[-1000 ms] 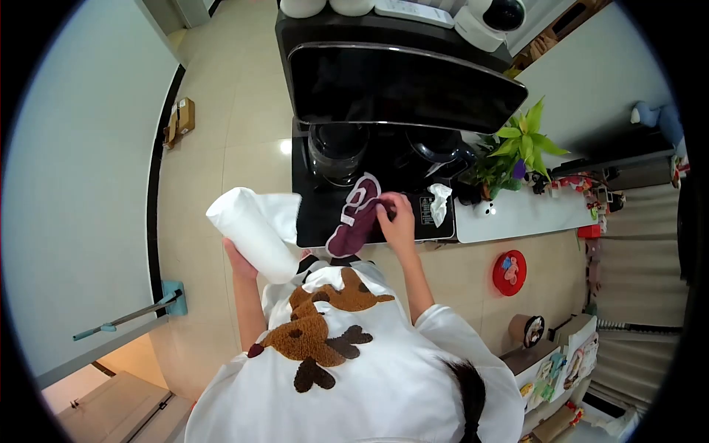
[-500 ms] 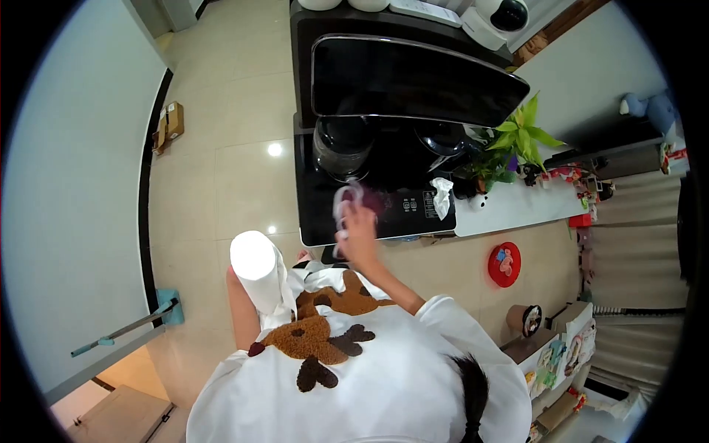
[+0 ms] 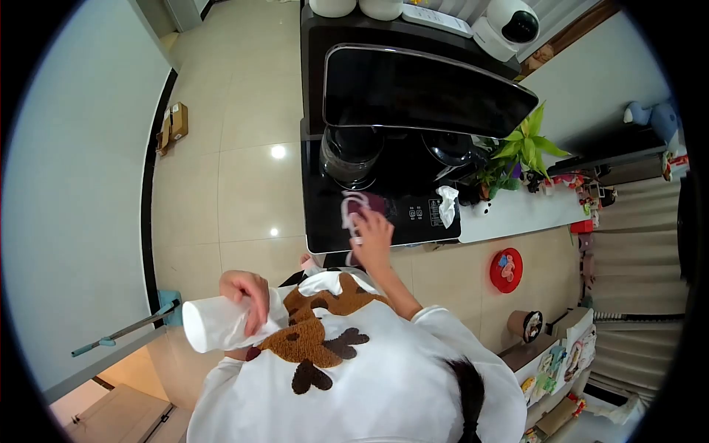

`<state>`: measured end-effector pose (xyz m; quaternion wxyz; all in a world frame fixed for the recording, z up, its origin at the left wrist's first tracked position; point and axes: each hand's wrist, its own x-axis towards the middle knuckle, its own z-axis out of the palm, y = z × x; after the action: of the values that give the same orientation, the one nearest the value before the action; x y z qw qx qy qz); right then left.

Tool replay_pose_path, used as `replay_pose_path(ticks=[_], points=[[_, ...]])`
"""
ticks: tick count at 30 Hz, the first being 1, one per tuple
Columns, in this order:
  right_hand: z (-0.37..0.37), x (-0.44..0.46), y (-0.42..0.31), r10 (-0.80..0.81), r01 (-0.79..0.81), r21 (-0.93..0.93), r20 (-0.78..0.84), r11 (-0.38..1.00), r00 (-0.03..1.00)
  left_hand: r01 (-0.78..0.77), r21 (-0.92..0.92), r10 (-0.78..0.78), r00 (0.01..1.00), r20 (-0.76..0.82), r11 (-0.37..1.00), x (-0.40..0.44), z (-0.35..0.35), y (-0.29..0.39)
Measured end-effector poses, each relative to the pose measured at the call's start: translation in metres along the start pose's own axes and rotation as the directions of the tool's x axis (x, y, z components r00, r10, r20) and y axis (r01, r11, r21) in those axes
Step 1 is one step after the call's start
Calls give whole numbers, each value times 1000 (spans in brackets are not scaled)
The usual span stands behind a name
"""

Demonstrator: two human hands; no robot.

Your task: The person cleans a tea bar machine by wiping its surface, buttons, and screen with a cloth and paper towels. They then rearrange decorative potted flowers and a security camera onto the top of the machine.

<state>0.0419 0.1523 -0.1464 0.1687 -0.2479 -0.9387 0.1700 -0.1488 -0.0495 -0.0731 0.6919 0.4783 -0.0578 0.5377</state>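
My left hand (image 3: pixel 249 292) is closed over a white paper roll (image 3: pixel 210 325), which lies on its side by my left hip. A loose sheet of the roll trails toward my shirt. At the front edge of a black glass-topped tea station (image 3: pixel 325 221), my right hand (image 3: pixel 373 235) has its fingers curled on a dark purple thing with a pale pink strap (image 3: pixel 354 203); its exact kind is unclear. Just behind it stands a glass kettle (image 3: pixel 351 159). A crumpled white tissue (image 3: pixel 447 207) lies to the right, by the touch buttons.
A dark pot (image 3: pixel 447 151) and green plants (image 3: pixel 528 144) stand at the station's right. Behind rises a black panel (image 3: pixel 428 88), with a white camera (image 3: pixel 506 29) above. A red basin (image 3: pixel 507 270) and a bin (image 3: pixel 524 323) are on the floor. A cardboard box (image 3: pixel 173 127) lies by the wall.
The paper roll has tipped from upright to lying leftward, and my left hand has come into view over it. My right hand has shifted slightly with the purple thing, staying at the station's front edge.
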Motion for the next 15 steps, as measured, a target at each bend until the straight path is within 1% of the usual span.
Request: replay_pose_path(ticks=[1, 2, 3, 4, 5, 6, 7, 8, 9, 10, 11, 12, 13, 14, 15], points=[[-8, -2, 8, 46, -46, -32, -15, 998, 999, 43, -13, -40, 988, 152, 999, 8, 1, 5], [-16, 0, 13, 52, -53, -46, -22, 998, 998, 85, -19, -76, 950, 304, 996, 15, 3, 9], [-22, 1, 14, 92, -92, -47, 6, 995, 996, 85, -20, -75, 947, 311, 996, 16, 5, 11], [-27, 5, 13, 86, -87, -41, -28, 995, 996, 315, 1, -299, 899, 319, 949, 15, 8, 14], [-30, 10, 10, 79, -81, -32, -59, 996, 995, 528, 22, -507, 802, 317, 849, 15, 13, 16], [-37, 19, 4, 80, -82, -31, -60, 996, 995, 587, 33, -585, 797, 153, 809, 18, 21, 17], [-44, 34, 0, 71, -59, 77, -164, 995, 984, 591, 33, -588, 794, 154, 806, 25, 28, 18], [-49, 50, -2, 75, -26, 181, -269, 983, 960, 737, 73, -724, 674, -145, 672, 37, 35, 19], [-52, 67, 1, 16, 38, 154, -330, 987, 944, 859, 55, -763, 481, -433, 510, 49, 40, 18], [-60, 85, 1, 6, 58, 171, -352, 984, 936, 867, -24, -722, 399, -566, 498, 58, 43, 15], [-67, 102, -3, 8, 43, 132, -367, 990, 930, 870, -21, -725, 396, -564, 493, 64, 39, 10], [-75, 120, -6, 21, 13, 96, -348, 995, 937, 898, 143, -512, 362, -779, 417, 69, 33, 5], [-70, 136, 3, 22, 14, 98, -351, 995, 936, 918, 272, -236, 344, -909, 289, 74, 28, 1], [-61, 150, 14, 15, -13, 9, -262, 1000, 965, 918, 274, -235, 345, -909, 285, 79, 24, 0], [-60, 162, 20, 16, -30, -82, -171, 996, 985, 911, 322, -131, 363, -922, 258, 84, 19, 1]])
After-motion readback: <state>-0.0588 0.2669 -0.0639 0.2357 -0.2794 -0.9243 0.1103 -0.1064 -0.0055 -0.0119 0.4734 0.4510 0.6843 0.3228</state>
